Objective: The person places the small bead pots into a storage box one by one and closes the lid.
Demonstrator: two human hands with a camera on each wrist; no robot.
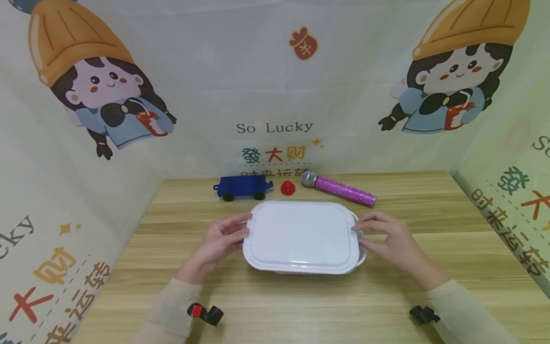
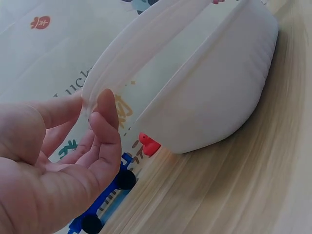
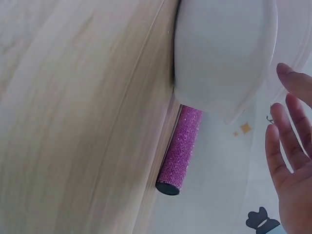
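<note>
A white lid (image 1: 302, 236) with rounded corners is held level over a white plastic container (image 2: 219, 83). In the left wrist view a gap shows between the lid's left end and the container's rim. My left hand (image 1: 216, 244) pinches the lid's left edge between thumb and fingers. At the opposite edge my right hand (image 1: 393, 239) grips the lid with thumb and fingertips; in the right wrist view its other fingers (image 3: 287, 134) extend beside the container. Part of the container's right rim (image 1: 363, 258) sticks out from under the lid. The lid hides the container's inside from the head view.
Behind the container lie a blue toy wagon (image 1: 242, 186) with black wheels, a small red toy duck (image 2: 148, 145) and a microphone (image 1: 343, 189) with a glittery purple handle. Printed cloth walls (image 1: 275, 95) border the wooden table (image 1: 296, 306).
</note>
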